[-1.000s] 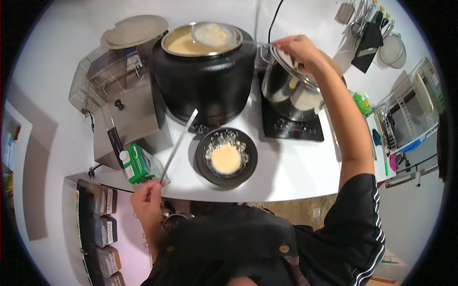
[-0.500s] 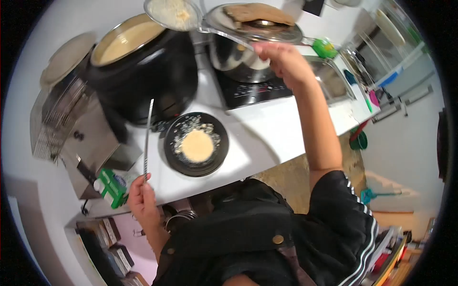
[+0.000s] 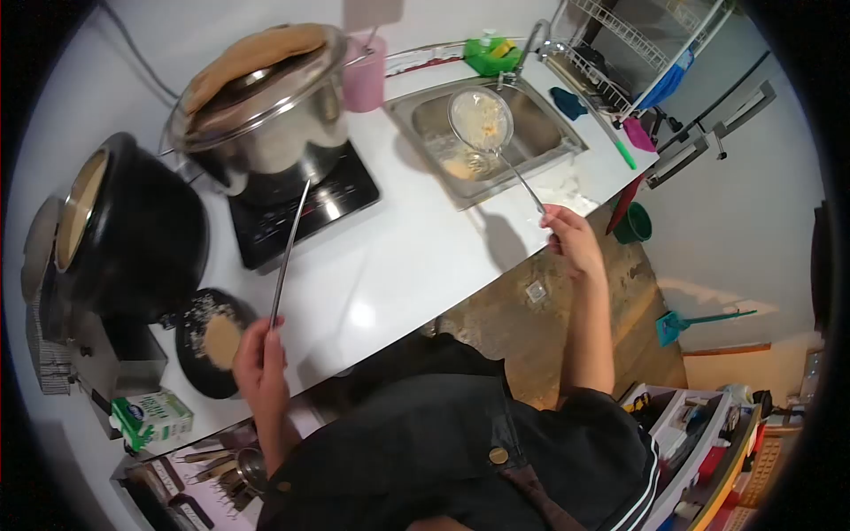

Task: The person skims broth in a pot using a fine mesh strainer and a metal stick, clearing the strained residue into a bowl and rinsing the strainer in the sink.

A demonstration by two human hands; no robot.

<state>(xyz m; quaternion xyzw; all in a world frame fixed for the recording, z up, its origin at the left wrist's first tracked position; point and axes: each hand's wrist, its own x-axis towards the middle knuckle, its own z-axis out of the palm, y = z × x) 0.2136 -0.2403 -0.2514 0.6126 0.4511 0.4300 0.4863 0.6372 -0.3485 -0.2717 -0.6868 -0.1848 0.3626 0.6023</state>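
Metal strainer [image 3: 510,130], upper centre, held in my right hand [image 3: 574,239]; my left hand [image 3: 261,358] grips a rod [image 3: 290,252]; tilting the mesh could shed residue [image 3: 482,122].

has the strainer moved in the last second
Yes. It has gone right: a second ago it was over the mouth of the black pot; now the strainer is past the steel pot, over the sink.

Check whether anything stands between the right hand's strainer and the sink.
Nothing visible does: the strainer, held in the right hand, appears over the sink, though its mesh partly hides what lies beneath.
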